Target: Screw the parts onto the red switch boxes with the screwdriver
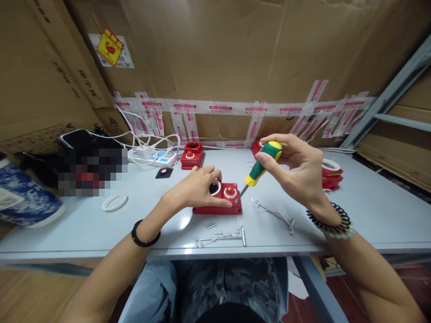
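A flat red box (218, 207) with a white ring and a red button on top lies in the middle of the grey table (370, 211). My left hand (197, 188) lies over its left part, fingers curled down on it, holding it in place. My right hand (292, 168) grips a green and yellow screwdriver (261, 168), tilted, with its tip at the box's right front corner. Several small screws (215, 229) lie in front of the box.
A second red box (191, 155) and a white power strip (158, 158) with cables stand at the back. More red parts (332, 176) lie at the right. A white ring (115, 202) lies at left. Cardboard walls surround the table. A metal bracket (232, 237) lies near the front edge.
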A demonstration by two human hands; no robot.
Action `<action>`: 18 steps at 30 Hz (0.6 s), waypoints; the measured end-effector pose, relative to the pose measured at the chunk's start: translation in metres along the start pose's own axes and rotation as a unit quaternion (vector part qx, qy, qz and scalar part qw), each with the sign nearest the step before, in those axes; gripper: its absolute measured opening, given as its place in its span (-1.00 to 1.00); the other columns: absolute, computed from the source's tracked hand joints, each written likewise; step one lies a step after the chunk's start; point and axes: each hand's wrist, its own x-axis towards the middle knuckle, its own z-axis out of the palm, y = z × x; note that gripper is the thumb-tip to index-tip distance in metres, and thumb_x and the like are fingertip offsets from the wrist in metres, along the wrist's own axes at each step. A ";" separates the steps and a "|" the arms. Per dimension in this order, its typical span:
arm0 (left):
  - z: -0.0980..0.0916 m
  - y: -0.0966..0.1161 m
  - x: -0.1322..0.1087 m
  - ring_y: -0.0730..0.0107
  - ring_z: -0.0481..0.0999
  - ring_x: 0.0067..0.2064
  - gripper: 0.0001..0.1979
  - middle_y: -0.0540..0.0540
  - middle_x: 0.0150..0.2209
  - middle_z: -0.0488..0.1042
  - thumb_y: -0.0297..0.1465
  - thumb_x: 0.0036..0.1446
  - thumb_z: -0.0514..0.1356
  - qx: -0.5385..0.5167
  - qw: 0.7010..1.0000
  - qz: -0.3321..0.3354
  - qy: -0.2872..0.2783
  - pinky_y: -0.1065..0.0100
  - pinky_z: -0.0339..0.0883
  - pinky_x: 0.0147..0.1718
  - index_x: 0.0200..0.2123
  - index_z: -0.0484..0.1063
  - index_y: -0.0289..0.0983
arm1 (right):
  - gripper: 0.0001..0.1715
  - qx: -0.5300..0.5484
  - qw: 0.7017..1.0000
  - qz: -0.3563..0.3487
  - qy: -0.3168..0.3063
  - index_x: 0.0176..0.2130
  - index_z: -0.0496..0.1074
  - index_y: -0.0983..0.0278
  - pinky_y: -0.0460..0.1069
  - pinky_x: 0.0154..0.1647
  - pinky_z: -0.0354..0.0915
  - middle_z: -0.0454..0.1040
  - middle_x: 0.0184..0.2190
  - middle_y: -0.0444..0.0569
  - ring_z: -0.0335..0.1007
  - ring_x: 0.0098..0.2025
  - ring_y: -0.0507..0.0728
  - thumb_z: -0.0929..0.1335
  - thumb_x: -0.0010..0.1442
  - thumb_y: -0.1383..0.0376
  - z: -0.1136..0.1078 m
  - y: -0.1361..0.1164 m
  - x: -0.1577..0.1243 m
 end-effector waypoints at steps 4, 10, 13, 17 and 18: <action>0.001 -0.001 0.000 0.12 0.42 -0.18 -0.39 -0.11 -0.23 0.39 0.21 0.01 0.11 0.002 1.000 0.001 0.000 0.18 0.21 -0.18 -0.24 0.32 -0.24 | -0.72 0.003 1.000 -0.025 -0.016 -0.14 0.47 0.23 -0.06 -0.35 0.44 0.51 -0.36 -0.12 0.46 -0.36 0.03 0.46 0.10 0.26 0.001 -0.006 -0.002; 0.001 0.001 0.000 0.11 0.41 -0.18 -0.39 -0.11 -0.22 0.39 0.21 0.01 0.12 0.001 1.000 0.000 -0.001 0.16 0.23 -0.17 -0.27 0.31 -0.25 | -0.72 -0.051 0.993 -0.107 -0.026 -0.17 0.47 0.23 -0.08 -0.41 0.37 0.50 -0.39 -0.14 0.39 -0.44 -0.01 0.46 0.10 0.20 0.008 -0.013 -0.002; 0.003 -0.001 -0.001 0.07 0.42 -0.15 -0.39 -0.14 -0.21 0.40 0.21 0.01 0.12 0.000 1.000 -0.003 0.001 0.11 0.25 -0.14 -0.25 0.33 -0.25 | -0.80 -0.091 0.984 -0.153 -0.007 -0.27 0.44 0.25 -0.09 -0.45 0.29 0.45 -0.48 -0.17 0.28 -0.51 -0.03 0.44 0.13 0.20 0.016 -0.013 0.001; 0.002 -0.003 -0.002 0.04 0.41 -0.08 -0.42 -0.15 -0.11 0.40 0.13 0.00 0.20 -0.051 0.998 0.029 0.034 0.06 0.24 -0.07 -0.12 0.32 -0.21 | -0.81 -0.130 0.979 -0.155 -0.035 -0.21 0.42 0.30 -0.05 -0.38 0.25 0.46 -0.43 -0.10 0.32 -0.44 0.02 0.34 0.21 0.22 0.025 -0.015 0.008; 0.002 -0.001 -0.001 0.08 0.40 -0.08 -0.44 -0.15 -0.09 0.39 0.09 0.01 0.23 -0.080 0.994 0.052 0.062 0.08 0.26 -0.07 -0.10 0.31 -0.20 | -0.77 -0.130 0.979 -0.144 -0.061 -0.15 0.41 0.31 -0.04 -0.35 0.25 0.47 -0.40 -0.08 0.35 -0.41 0.04 0.29 0.23 0.24 0.026 -0.017 0.010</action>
